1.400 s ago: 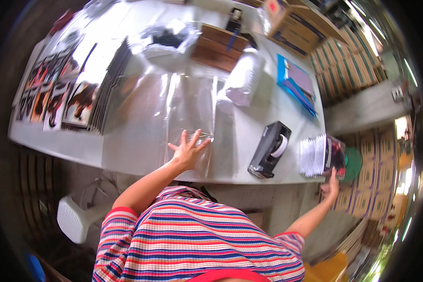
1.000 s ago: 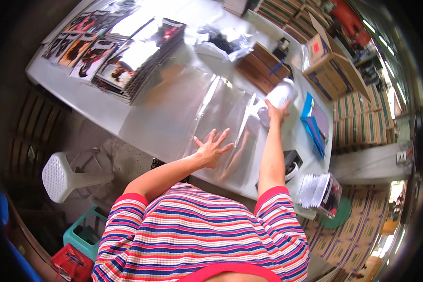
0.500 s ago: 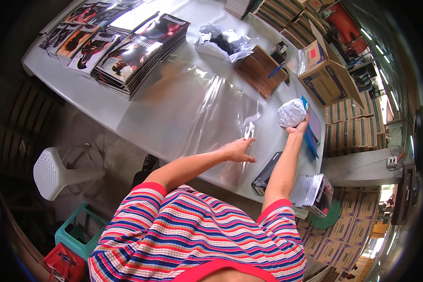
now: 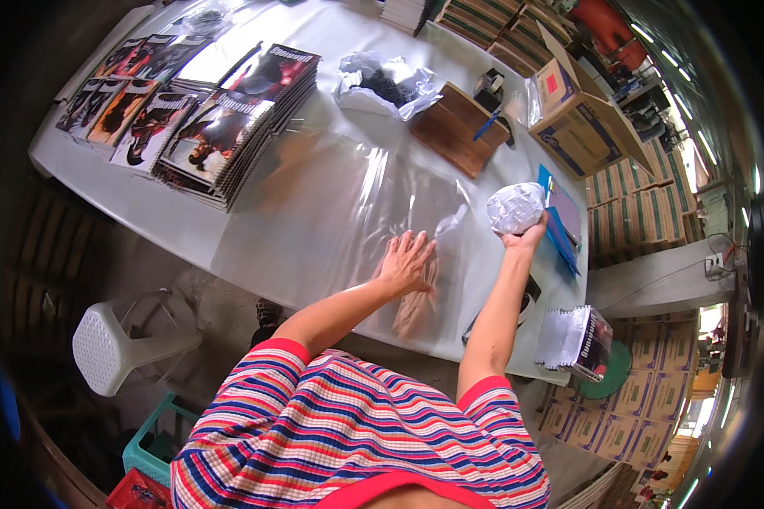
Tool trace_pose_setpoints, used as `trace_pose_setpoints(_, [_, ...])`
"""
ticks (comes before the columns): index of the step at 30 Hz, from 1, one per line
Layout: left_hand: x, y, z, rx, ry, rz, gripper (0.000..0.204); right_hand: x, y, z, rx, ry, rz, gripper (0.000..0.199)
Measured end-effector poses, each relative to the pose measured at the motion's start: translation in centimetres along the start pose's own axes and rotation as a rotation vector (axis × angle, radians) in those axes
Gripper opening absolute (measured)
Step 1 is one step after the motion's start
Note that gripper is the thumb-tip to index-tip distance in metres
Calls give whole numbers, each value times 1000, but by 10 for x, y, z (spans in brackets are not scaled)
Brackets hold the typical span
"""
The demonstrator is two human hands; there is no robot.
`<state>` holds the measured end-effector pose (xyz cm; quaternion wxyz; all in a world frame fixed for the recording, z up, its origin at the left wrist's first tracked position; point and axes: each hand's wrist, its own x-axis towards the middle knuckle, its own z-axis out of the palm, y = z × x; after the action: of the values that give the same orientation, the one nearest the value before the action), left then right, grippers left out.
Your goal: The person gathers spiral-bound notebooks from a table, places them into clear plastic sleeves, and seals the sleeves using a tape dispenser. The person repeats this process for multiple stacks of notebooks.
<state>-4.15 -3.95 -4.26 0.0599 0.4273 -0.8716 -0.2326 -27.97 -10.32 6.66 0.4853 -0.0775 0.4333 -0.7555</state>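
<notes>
The left hand (image 4: 407, 261) lies palm down with its fingers lightly spread on a wide clear plastic sheet (image 4: 314, 212), its grip released and holding nothing. The sheet is spread over the pale surface (image 4: 181, 227) in front of the person, with creases and bright glints running across it. The right hand (image 4: 526, 235) has its grip closed around a white bundle (image 4: 515, 208), whose rounded, crinkled end faces the camera; the bundle is to the right of the sheet, near a blue folder (image 4: 560, 240), and whether it touches the surface cannot be told. A black tape dispenser (image 4: 530, 294) is partly hidden behind the right forearm. To the left of the sheet stand piles of spiral-bound books (image 4: 221, 136) with dark picture covers, and a smaller pile of books (image 4: 584, 343) sits by the right corner. Beyond the sheet are crumpled white paper (image 4: 361, 95) around something black, a brown wooden box (image 4: 450, 136) with a blue pen (image 4: 486, 129) on it, and an opened cardboard box (image 4: 579, 136). A white stool (image 4: 102, 348) stands on the floor at the left.
</notes>
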Motion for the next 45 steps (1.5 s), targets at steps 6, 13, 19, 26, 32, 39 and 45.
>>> trace_pose_setpoints(6, [7, -1, -31, 226, -229, -67, 123, -26, 36, 15, -147, 292, -319, 93])
trace_pose_setpoints(13, [30, 23, -43, 379, -310, -91, 132, -36, 57, 20, -68, 356, -411, 62])
trace_pose_setpoints(19, [48, 31, -47, 545, -407, -100, 136, -41, 85, 48, -156, 430, -497, 63])
trace_pose_setpoints(26, [-62, -33, -84, -101, -455, 530, 97, 1, 126, 20, -1199, 900, -467, 85])
trace_pose_setpoints(32, [-236, -238, -272, -1168, -253, 357, 59, -62, 177, 179, -1163, 123, -937, 64])
trace_pose_setpoints(39, [-337, -399, -354, -1379, 611, -289, 30, -238, 403, 342, -1836, -753, -1145, 71])
trace_pose_setpoints(45, [-345, -432, -314, -2048, 544, -417, 40, -250, 362, 356, -1389, -700, -1243, 20])
